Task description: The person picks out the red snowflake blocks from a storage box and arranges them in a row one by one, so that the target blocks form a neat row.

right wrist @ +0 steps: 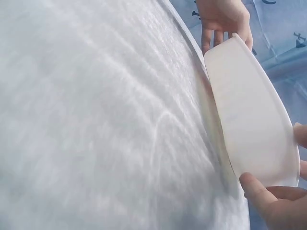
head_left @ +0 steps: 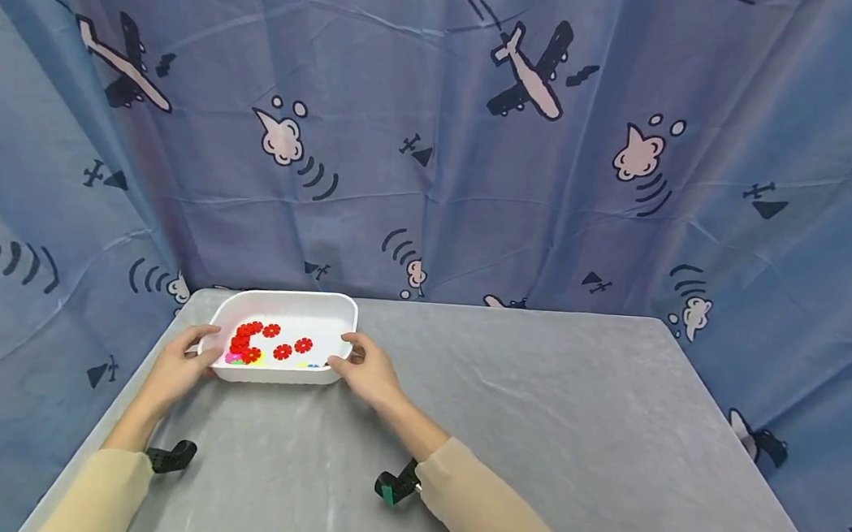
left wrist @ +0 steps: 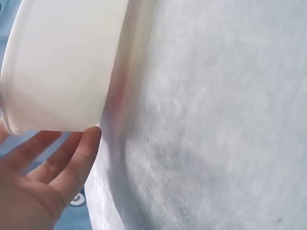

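Note:
A white plastic tray (head_left: pixel 273 376) is at the back left of the grey table. Several red flower-shaped discs (head_left: pixel 283 352) lie inside, most of them bunched at its left; a few pink, yellow, green and blue bits show along the near inner wall. My left hand (head_left: pixel 176 367) holds the tray's left end, fingertips against its outer wall (left wrist: pixel 62 67) in the left wrist view. At the opposite end my right hand (head_left: pixel 373 374) grips the near right corner, as the right wrist view also shows. Whether the tray's base touches the table cannot be told.
The grey cloth-covered table (head_left: pixel 533 435) stretches to the right and towards me. Behind it and at both sides hangs a blue curtain (head_left: pixel 434 136) with printed planes. A black wrist mount (head_left: pixel 173 456) sits on the left wrist, another (head_left: pixel 396 484) on the right.

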Available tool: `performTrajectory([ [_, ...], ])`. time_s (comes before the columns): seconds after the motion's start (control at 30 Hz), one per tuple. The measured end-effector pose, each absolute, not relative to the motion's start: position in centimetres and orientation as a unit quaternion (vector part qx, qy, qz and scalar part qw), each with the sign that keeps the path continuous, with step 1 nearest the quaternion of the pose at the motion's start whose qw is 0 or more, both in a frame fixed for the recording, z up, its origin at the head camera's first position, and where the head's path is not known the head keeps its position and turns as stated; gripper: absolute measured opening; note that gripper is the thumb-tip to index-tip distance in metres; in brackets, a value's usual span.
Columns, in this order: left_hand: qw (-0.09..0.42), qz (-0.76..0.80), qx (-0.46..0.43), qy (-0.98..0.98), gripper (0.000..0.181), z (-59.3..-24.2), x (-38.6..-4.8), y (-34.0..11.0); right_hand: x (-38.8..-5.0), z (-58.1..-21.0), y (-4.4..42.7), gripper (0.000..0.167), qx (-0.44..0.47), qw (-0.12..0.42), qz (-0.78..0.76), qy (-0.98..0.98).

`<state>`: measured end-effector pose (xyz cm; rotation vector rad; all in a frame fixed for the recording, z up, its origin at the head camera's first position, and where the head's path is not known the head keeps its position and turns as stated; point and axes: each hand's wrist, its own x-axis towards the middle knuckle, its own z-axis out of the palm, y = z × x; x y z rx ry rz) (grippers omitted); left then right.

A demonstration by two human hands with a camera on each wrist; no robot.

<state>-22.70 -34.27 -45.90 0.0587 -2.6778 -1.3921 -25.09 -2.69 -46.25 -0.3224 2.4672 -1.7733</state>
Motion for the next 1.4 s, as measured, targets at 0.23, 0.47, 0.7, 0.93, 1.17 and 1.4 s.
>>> performTrajectory([
  [0.23,0.051,-0.458,0.009,-0.887,0.047,-45.5,-21.7,-32.3,-23.9,-45.7,-0.3,0.047,-0.111,0.043,-0.591,0.798],
  [0.47,0.038,-0.455,0.002,-0.889,0.046,-45.4,-21.0,-29.4,-22.9,-45.6,3.2,0.045,-0.112,0.024,-0.575,0.81],
  [0.7,0.038,-0.456,0.002,-0.889,0.044,-45.6,-20.5,-27.0,-22.1,-45.6,6.1,0.043,-0.114,0.012,-0.57,0.814],
  [0.93,0.013,-0.484,0.01,-0.875,0.046,-45.5,-20.1,-24.2,-21.8,-45.8,9.1,0.043,-0.094,0.008,-0.585,0.806],
  [1.17,0.007,-0.502,0.01,-0.865,0.045,-45.8,-19.2,-22.3,-21.7,-46.5,11.6,0.044,-0.092,0.036,-0.605,0.79],
  [1.4,0.005,-0.494,0.006,-0.87,0.044,-46.1,-18.0,-20.8,-21.2,-46.4,13.9,0.045,-0.105,0.052,-0.609,0.785],
])
